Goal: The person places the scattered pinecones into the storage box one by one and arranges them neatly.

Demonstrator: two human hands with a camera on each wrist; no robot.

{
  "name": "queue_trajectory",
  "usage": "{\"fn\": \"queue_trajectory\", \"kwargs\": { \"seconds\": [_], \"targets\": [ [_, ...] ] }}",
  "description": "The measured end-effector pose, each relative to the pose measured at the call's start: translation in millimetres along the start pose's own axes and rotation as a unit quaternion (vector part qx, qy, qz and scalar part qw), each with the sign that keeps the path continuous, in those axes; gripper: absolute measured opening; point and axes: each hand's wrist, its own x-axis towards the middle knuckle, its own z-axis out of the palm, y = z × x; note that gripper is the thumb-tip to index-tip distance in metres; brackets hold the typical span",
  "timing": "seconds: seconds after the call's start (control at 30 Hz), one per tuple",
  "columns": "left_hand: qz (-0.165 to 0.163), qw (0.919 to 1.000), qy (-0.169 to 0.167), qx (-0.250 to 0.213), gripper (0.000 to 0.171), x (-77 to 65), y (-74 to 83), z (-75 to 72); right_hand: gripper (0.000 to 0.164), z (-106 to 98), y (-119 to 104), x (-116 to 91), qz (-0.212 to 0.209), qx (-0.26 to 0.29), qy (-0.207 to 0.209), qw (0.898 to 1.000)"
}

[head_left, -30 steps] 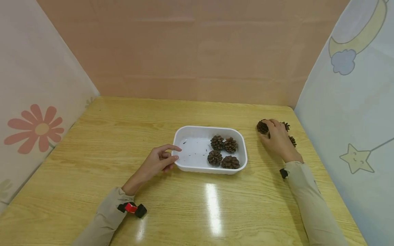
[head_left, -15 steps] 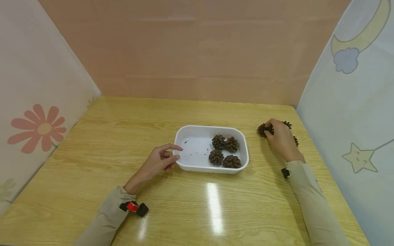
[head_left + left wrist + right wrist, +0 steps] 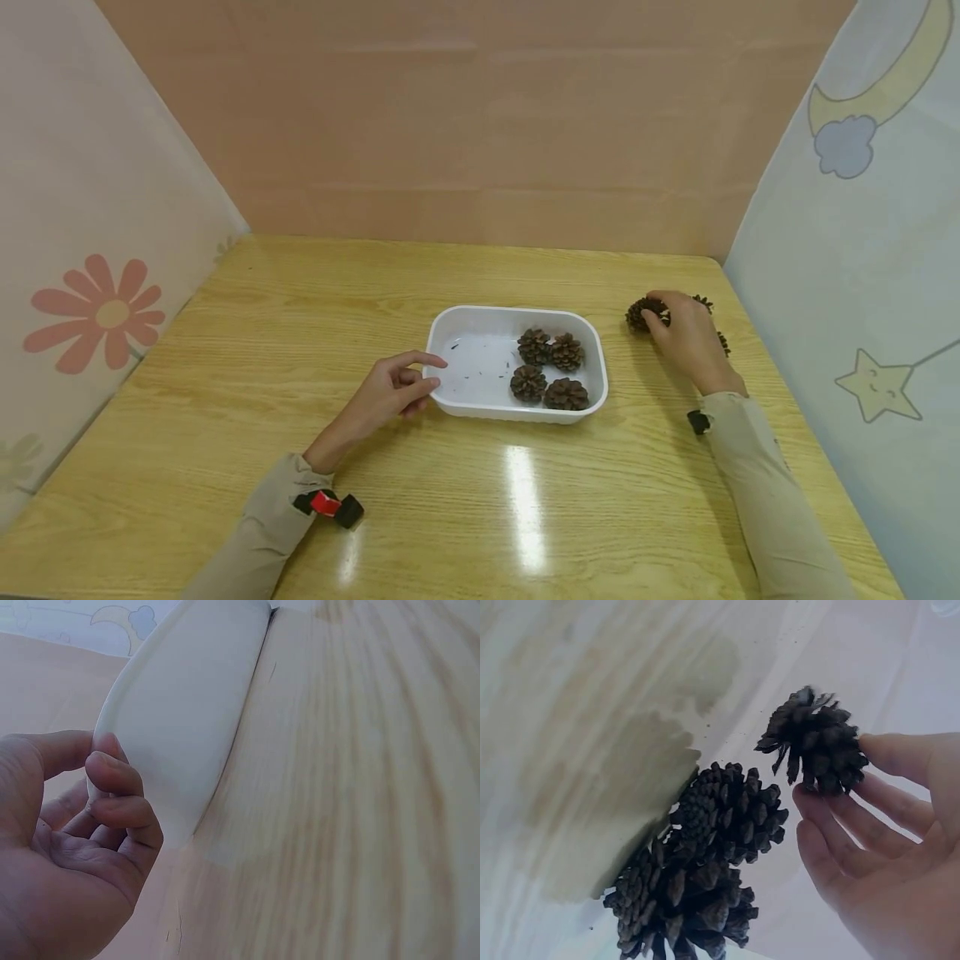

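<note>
In the head view, my left hand (image 3: 384, 393) pinches the left end of a white plastic tray (image 3: 468, 367), and in the left wrist view its fingers curl at the rim. Four-sided with rounded corners, the tray has several brown pinecones (image 3: 528, 383) in its right half. Over at the table's right, my right hand (image 3: 688, 340) holds a pinecone (image 3: 814, 742) between thumb and fingertips. In the right wrist view, two more pinecones (image 3: 731, 810) sit on the table close beside the held one.
Near the right hand, a pinecone (image 3: 702, 302) and another pinecone (image 3: 723, 342) show partly behind it. Small dark flakes (image 3: 501, 376) lie in the tray. A brown panel (image 3: 480, 125) backs the wooden table (image 3: 337, 292), with printed white panels (image 3: 885, 275) at the sides.
My right thumb and fingers have drawn in around a pinecone, with the hand shifting only slightly. The left hand stays at the tray; the whole head view has moved a little.
</note>
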Motion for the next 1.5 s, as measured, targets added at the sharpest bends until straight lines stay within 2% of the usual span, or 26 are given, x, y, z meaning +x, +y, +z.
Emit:
{"fn": "queue_trajectory", "kwargs": {
  "seconds": [0.47, 0.73, 1.5],
  "targets": [
    [-0.002, 1.0000, 0.001, 0.001, 0.031, -0.4, 0.9, -0.7, 0.027, -8, -12, 2, -0.014, 0.032, 0.031, 0.999],
    [-0.001, 1.0000, -0.002, -0.001, 0.030, 0.5, 2.2, -1.0, 0.029, -12, -22, 3, -0.029, 0.035, 0.044, 0.998],
    [-0.002, 1.0000, -0.005, -0.004, 0.030, 0.9, 4.2, -3.2, 0.026, -20, -61, 3, -0.110, 0.030, 0.083, 0.990]
  ]
}}
